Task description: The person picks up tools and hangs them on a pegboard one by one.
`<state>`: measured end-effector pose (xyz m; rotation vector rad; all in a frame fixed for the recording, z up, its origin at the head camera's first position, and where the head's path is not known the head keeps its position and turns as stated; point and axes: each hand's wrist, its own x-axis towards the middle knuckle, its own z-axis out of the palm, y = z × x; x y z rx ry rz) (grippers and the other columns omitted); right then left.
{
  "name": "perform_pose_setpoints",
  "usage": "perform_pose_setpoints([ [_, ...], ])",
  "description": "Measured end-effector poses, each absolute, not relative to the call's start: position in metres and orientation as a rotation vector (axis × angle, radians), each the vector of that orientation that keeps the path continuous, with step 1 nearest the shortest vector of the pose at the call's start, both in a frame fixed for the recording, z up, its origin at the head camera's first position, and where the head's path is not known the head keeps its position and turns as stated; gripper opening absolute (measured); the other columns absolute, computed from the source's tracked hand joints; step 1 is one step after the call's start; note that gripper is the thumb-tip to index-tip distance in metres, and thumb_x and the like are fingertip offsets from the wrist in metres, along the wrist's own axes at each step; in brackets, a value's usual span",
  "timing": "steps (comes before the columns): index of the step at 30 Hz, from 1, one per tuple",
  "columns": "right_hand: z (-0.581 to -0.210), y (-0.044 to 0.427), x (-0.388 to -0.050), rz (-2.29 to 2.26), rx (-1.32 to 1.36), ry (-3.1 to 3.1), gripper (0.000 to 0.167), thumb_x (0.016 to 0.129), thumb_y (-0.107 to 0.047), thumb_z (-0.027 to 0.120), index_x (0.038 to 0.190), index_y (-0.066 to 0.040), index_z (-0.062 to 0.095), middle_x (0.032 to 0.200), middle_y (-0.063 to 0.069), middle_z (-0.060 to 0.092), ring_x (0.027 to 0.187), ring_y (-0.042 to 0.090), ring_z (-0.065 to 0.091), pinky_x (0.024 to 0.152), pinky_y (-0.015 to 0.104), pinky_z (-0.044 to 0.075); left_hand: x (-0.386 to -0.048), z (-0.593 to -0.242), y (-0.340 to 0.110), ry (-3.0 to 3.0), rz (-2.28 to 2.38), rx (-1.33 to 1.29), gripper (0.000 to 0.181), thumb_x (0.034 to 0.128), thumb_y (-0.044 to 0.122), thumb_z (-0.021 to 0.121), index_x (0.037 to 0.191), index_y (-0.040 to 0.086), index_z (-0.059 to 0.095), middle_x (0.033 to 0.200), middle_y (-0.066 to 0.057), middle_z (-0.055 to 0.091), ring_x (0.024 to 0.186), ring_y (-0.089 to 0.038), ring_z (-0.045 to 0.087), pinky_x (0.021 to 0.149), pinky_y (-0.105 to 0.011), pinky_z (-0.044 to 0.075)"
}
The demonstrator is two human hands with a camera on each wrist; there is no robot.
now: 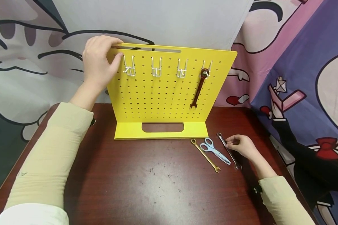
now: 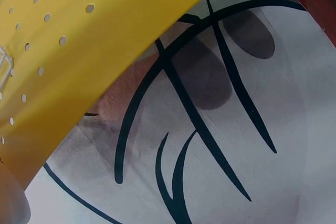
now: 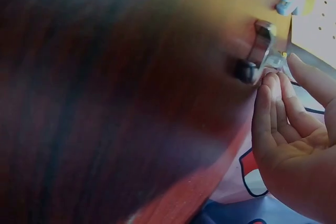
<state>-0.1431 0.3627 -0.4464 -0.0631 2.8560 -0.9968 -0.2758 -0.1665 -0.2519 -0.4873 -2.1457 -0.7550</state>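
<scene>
My left hand (image 1: 99,61) grips the top left corner of a yellow pegboard (image 1: 163,107), thumb in front and the other fingers out of sight behind. My right hand (image 1: 243,147) is at a silver combination wrench (image 1: 230,152) on the right of the table. In the right wrist view its thumb and fingertips meet around the wrench (image 3: 260,45). Beside it lie light blue scissors (image 1: 214,150) and a gold combination wrench (image 1: 205,155). A dark reddish wrench (image 1: 198,90) hangs by its ring end on the rightmost hook.
White double hooks stick out of the board, among them the leftmost (image 1: 129,67), the second (image 1: 156,68) and the third (image 1: 181,69). The board's foot stands at the back of the brown table (image 1: 135,181). Printed cloth (image 1: 293,93) hangs behind and to the right.
</scene>
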Motion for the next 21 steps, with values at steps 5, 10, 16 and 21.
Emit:
perform_pose_setpoints([
  [5, -0.4516, 0.3642, -0.1439, -1.001, -0.058, 2.839, 0.027, 0.087, -0.007, 0.083, 0.108, 0.009, 0.075, 0.092, 0.017, 0.079, 0.075, -0.002, 0.066, 0.068, 0.014, 0.052, -0.2759, -0.2525, -0.1663, -2.147, -0.754, -0.480, 0.026, 0.1014, 0.012, 0.068, 0.126, 0.005, 0.074, 0.124, -0.015, 0.076, 0.122, -0.035, 0.065, 0.123, -0.037, 0.039],
  [10, -0.4546, 0.3617, -0.1450, -0.951, -0.044, 2.866, 0.027, 0.085, -0.009, 0.086, 0.105, 0.006, 0.076, 0.088, 0.013, 0.077, 0.076, 0.007, 0.065, 0.067, 0.017, 0.051, -0.2755, -0.2534, -0.1661, -2.140, -0.756, -0.474, 0.026, 0.1016, 0.012, 0.068, 0.126, 0.005, 0.074, 0.124, -0.015, 0.076, 0.123, -0.035, 0.064, 0.123, -0.038, 0.039],
  [16, -0.4544, 0.3577, -0.1451, -0.891, 0.012, 2.908, 0.026, 0.085, -0.013, 0.087, 0.101, 0.005, 0.076, 0.084, 0.010, 0.075, 0.073, 0.007, 0.063, 0.066, 0.018, 0.049, -0.2756, -0.2533, -0.1657, -2.139, -0.755, -0.480, 0.026, 0.1020, 0.013, 0.067, 0.126, 0.005, 0.074, 0.125, -0.015, 0.076, 0.121, -0.035, 0.064, 0.122, -0.038, 0.040],
  [21, -0.4546, 0.3548, -0.1452, -0.906, 0.043, 2.912, 0.024, 0.085, -0.011, 0.085, 0.100, 0.005, 0.077, 0.083, 0.011, 0.077, 0.072, 0.005, 0.065, 0.065, 0.018, 0.050, -0.2758, -0.2541, -0.1654, -2.126, -0.755, -0.488, 0.026, 0.1013, 0.011, 0.067, 0.126, 0.004, 0.074, 0.124, -0.016, 0.076, 0.121, -0.036, 0.065, 0.122, -0.038, 0.040],
])
